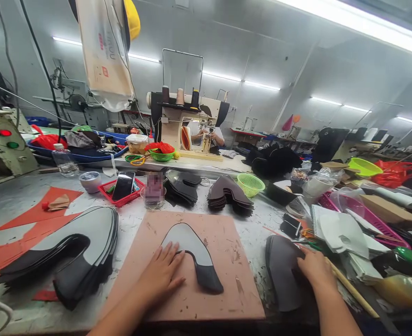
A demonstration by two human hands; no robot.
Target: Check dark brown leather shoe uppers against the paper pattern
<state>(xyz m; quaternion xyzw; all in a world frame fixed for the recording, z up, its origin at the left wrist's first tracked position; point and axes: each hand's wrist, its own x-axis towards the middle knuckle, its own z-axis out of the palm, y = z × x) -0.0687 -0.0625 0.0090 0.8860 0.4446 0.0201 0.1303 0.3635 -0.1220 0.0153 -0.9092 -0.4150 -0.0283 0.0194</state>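
Observation:
My left hand (164, 268) lies with fingers spread over the left arm of a U-shaped shoe upper (201, 254), pale grey with black ends, flat on a pinkish board (237, 261). At the right, my right hand (314, 266) has its fingers bent around the inner edge of a dark grey shoe upper (281, 275), which seems to top a small stack; its fingertips are partly hidden. Beyond the left side of the board lies a thick pile of pale grey and black uppers (99, 233).
Behind the board are a stack of dark brown uppers (227, 191), black pieces (183, 184), a red basket (120, 189) with a phone, and a glass jar (153, 200). A sewing machine (171, 123) stands farther back. Papers (342, 228) and a wooden stick (355, 289) crowd the right.

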